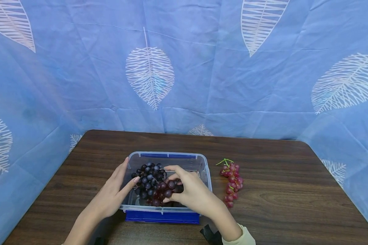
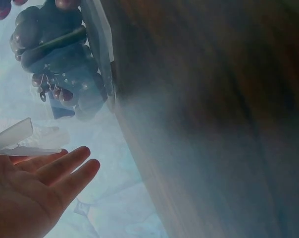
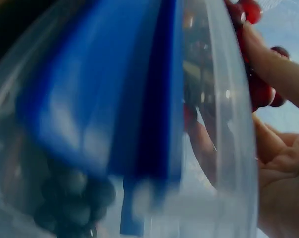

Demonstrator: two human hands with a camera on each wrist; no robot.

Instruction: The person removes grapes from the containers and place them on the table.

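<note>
A clear plastic box [image 1: 206, 170] with blue latches stands near the front of the table. Inside it lies a bunch of black grapes [image 1: 147, 178], on the left half. My right hand [image 1: 191, 190] holds a bunch of dark red grapes [image 1: 161, 194] between thumb and fingers, over the box's front middle. In the right wrist view, red grapes [image 3: 261, 91] show between the fingers, partly behind the blurred box wall. My left hand [image 1: 108, 194] lies at the box's left side with fingers stretched out and the thumb over the rim. The left wrist view shows its straight fingers [image 2: 73, 173].
A bunch of lighter red grapes [image 1: 232, 182] with a green stem lies on the table right of the box. A blue latch flap [image 1: 162, 217] hangs along the box's front. The dark wooden table [image 1: 294, 190] meets a blue leaf-patterned cloth [image 1: 202, 75] at the back.
</note>
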